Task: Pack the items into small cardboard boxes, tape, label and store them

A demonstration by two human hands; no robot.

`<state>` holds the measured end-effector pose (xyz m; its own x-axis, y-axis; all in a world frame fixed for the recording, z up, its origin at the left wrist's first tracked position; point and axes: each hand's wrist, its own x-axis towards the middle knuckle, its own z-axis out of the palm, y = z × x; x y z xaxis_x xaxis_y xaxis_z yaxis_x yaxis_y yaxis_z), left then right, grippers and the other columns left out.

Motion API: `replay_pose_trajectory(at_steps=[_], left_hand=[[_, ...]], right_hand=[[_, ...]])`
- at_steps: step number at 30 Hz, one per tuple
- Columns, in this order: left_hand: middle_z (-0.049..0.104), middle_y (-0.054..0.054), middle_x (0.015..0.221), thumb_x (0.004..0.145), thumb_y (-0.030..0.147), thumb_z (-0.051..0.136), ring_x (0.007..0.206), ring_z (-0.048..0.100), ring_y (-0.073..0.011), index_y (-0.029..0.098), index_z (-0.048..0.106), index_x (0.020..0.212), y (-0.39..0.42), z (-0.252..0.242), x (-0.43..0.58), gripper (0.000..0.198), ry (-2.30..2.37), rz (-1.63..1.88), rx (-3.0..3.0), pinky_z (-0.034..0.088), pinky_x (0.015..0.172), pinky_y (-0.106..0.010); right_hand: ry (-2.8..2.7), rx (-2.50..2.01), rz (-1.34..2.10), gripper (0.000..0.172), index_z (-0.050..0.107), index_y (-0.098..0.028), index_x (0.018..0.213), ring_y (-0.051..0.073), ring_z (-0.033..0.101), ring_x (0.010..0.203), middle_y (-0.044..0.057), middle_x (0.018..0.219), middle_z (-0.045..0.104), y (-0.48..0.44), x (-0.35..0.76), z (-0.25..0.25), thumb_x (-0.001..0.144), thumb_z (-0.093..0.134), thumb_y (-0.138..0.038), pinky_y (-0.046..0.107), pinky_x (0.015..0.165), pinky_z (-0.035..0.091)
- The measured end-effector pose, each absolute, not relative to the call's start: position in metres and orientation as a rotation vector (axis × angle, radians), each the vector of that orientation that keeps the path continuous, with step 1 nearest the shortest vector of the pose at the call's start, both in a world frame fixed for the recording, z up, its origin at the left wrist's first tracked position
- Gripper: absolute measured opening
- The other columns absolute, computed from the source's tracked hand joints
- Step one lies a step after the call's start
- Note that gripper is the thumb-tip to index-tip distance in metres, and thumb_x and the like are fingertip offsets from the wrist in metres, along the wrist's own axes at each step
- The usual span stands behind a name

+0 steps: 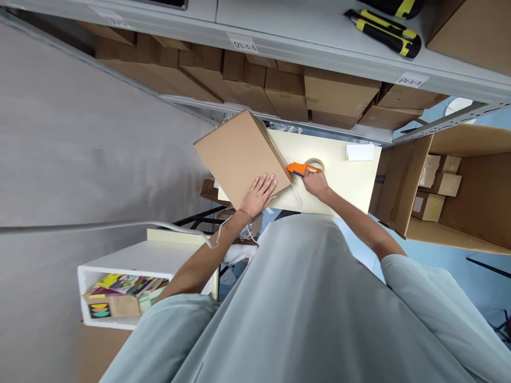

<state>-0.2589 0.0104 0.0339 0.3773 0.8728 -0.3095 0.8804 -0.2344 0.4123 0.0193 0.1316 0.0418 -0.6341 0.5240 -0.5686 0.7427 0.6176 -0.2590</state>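
Observation:
A brown cardboard box (pixel 239 154) sits at an angle on the pale table, its flat closed face toward me. My left hand (pixel 258 196) lies spread on that face near its lower right edge, holding nothing. At the box's right corner, my right hand (pixel 315 182) is closed around an orange tape dispenser (pixel 297 169). A ring-shaped roll of tape (pixel 315 163) shows just behind my fingers. The dispenser's front end is at the box edge; whether it touches is hard to tell. A clear strip, seemingly tape, shows below that corner.
The pale table (pixel 339 197) carries a white label card (pixel 359 152). Above it, a grey shelf (pixel 287 45) holds several cardboard boxes and utility knives (pixel 385 32). A large open carton (pixel 419 181) stands right, a white cubby (pixel 131 260) lower left, beside the grey wall.

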Motion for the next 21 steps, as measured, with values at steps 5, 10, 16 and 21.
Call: replay_pose_trajectory(at_steps=[5,10,16,21], left_hand=[[0.032,-0.019,0.179,0.113,0.046,0.039,0.172,0.01,-0.0336,0.013,0.043,0.169,0.006,0.025,-0.256,0.065,1.485,0.086,2.147,0.012,0.139,-0.065],[0.027,-0.017,0.181,0.113,0.042,0.04,0.173,0.008,-0.0329,0.016,0.038,0.172,0.008,0.027,-0.251,0.065,1.464,0.121,2.136,0.012,0.139,-0.066],[0.026,-0.016,0.182,0.112,0.036,0.04,0.173,0.009,-0.0329,0.015,0.036,0.173,0.012,0.033,-0.246,0.066,1.463,0.22,2.128,0.012,0.139,-0.065],[0.029,-0.013,0.181,0.111,0.031,0.038,0.172,0.011,-0.0324,0.016,0.038,0.173,0.007,0.035,-0.239,0.064,1.412,0.276,2.108,0.011,0.14,-0.063]], right_hand=[[2.166,1.465,-0.653,0.045,0.065,0.006,0.138,0.036,0.075,0.11,0.034,0.12,0.075,0.107,0.001,0.052,0.108,0.039,-0.017,0.051,0.107,0.045],[2.137,1.511,-0.595,0.047,0.066,0.005,0.137,0.033,0.076,0.109,0.032,0.123,0.075,0.102,-0.016,0.066,0.101,0.036,-0.002,0.051,0.11,0.046],[2.088,1.571,-0.492,0.04,0.071,0.003,0.129,0.032,0.076,0.111,0.031,0.121,0.076,0.118,-0.026,0.088,0.102,0.042,-0.005,0.045,0.104,0.051],[2.043,1.751,-0.335,0.05,0.058,0.014,0.139,0.041,0.073,0.114,0.038,0.121,0.072,0.174,-0.02,0.119,0.11,0.031,-0.017,0.051,0.099,0.054]])
